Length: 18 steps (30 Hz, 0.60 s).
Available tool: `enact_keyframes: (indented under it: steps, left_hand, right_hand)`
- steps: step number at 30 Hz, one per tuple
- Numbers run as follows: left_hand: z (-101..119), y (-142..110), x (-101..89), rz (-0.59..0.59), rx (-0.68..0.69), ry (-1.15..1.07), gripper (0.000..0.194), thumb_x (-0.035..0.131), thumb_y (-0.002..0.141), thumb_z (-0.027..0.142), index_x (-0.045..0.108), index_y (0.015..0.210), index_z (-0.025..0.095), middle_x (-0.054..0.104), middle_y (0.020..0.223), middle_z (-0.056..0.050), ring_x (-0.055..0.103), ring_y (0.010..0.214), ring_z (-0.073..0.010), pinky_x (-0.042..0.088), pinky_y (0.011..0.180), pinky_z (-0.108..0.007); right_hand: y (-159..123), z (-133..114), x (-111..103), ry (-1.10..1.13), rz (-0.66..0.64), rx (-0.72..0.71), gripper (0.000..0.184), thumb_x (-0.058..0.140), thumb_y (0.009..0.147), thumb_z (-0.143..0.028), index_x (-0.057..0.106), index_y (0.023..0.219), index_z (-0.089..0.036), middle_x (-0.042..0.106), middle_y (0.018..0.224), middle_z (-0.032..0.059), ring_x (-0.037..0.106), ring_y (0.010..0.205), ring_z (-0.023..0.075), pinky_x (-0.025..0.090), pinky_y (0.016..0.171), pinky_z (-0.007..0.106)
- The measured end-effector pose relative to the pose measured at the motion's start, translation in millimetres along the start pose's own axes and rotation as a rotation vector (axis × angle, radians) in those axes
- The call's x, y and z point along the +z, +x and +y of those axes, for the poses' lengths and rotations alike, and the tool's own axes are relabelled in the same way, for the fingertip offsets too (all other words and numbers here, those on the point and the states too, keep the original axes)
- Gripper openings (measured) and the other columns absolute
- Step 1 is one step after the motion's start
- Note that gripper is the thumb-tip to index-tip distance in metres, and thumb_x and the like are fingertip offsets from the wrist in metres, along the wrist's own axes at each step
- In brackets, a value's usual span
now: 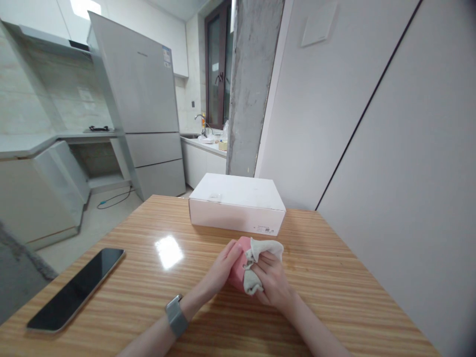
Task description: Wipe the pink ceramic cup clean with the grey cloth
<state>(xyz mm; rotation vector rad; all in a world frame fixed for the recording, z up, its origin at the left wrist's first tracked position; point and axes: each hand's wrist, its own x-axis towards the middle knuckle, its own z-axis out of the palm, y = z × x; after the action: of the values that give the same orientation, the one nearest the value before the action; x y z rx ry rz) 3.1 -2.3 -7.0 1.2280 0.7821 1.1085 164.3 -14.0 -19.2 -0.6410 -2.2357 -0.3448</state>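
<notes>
My left hand (pixel 225 264) grips a pink object (pixel 239 270) from its left side; its kind is hard to tell because the hands and a cloth cover much of it. A light grey-white cloth (pixel 268 246) is bunched in my right hand (pixel 273 278), whose fingers press it against the right side of the pink object. Both hands are close together, just over the near middle of the wooden table (pixel 327 287). Beyond them sits a closed white box (pixel 238 203) with small printing on its front. A grey-banded watch (pixel 176 316) is on my left wrist.
A black phone (pixel 76 292) lies on the table's left side. The pale wall (pixel 401 163) runs close along the right. Behind the table stand a tall grey fridge (pixel 139 84), a bare concrete pillar (pixel 253 84) and a sink counter (pixel 206 144).
</notes>
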Motion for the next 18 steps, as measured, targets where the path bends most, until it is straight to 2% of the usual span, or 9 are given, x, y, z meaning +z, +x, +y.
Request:
enact_keyframes:
  steps: [3, 7, 11, 14, 16, 18]
  left_hand:
    - [3.7, -3.7, 0.0, -0.011, -0.011, 0.015, 0.041, 0.055, 0.082, 0.052, 0.061, 0.105, 0.019, 0.063, 0.113, -0.005, 0.05, 0.113, -0.0223, 0.034, 0.1, -0.034]
    - [5.5, -6.7, 0.3, -0.123, 0.018, -0.046, 0.041, 0.054, 0.086, 0.045, 0.054, 0.119, 0.02, 0.055, 0.13, -0.005, 0.042, 0.126, -0.0211, 0.027, 0.107, -0.032]
    - [6.8, -7.7, -0.3, -0.225, 0.053, -0.094, 0.04, 0.059, 0.084, 0.034, 0.051, 0.12, 0.02, 0.054, 0.129, -0.006, 0.046, 0.121, -0.0208, 0.033, 0.103, -0.032]
    - [4.4, -7.2, -1.1, -0.255, 0.045, -0.122, 0.036, 0.065, 0.08, 0.033, 0.052, 0.11, 0.019, 0.058, 0.117, -0.007, 0.054, 0.106, -0.02, 0.042, 0.09, -0.031]
    - [0.8, -6.1, -1.8, -0.204, 0.037, -0.101, 0.035, 0.069, 0.075, 0.035, 0.051, 0.099, 0.018, 0.061, 0.102, -0.004, 0.058, 0.089, -0.017, 0.046, 0.076, -0.027]
    - [-2.5, -5.0, -2.5, -0.133, 0.041, -0.048, 0.04, 0.074, 0.069, 0.033, 0.05, 0.097, 0.018, 0.06, 0.095, -0.002, 0.057, 0.081, -0.0151, 0.045, 0.069, -0.025]
  right_hand:
    - [-1.9, 2.4, -2.5, 0.028, 0.018, 0.094, 0.035, 0.029, 0.091, -0.039, 0.057, 0.088, -0.019, 0.064, 0.08, 0.0105, 0.056, 0.075, 0.025, 0.043, 0.072, 0.04]
    - [-4.8, 4.8, -3.9, 0.098, 0.06, 0.205, 0.023, 0.033, 0.088, -0.03, 0.053, 0.079, -0.021, 0.06, 0.077, 0.0071, 0.053, 0.075, 0.0235, 0.04, 0.071, 0.038]
    - [-7.1, 8.0, -4.7, 0.133, 0.139, 0.32, 0.024, 0.032, 0.089, -0.027, 0.05, 0.073, -0.022, 0.056, 0.071, 0.0042, 0.05, 0.069, 0.021, 0.037, 0.065, 0.035]
    - [-6.7, 9.4, -6.4, 0.115, 0.13, 0.273, 0.025, 0.031, 0.089, -0.027, 0.054, 0.08, -0.022, 0.06, 0.076, 0.0054, 0.054, 0.072, 0.0222, 0.039, 0.069, 0.037]
    - [-5.8, 9.1, -6.7, 0.07, 0.075, 0.173, 0.028, 0.031, 0.089, -0.031, 0.056, 0.087, -0.02, 0.063, 0.082, 0.0086, 0.056, 0.078, 0.0245, 0.042, 0.073, 0.039]
    - [-4.9, 7.6, -5.4, 0.0, 0.02, 0.054, 0.034, 0.03, 0.09, -0.035, 0.058, 0.09, -0.017, 0.065, 0.083, 0.0115, 0.058, 0.08, 0.0259, 0.044, 0.075, 0.04]
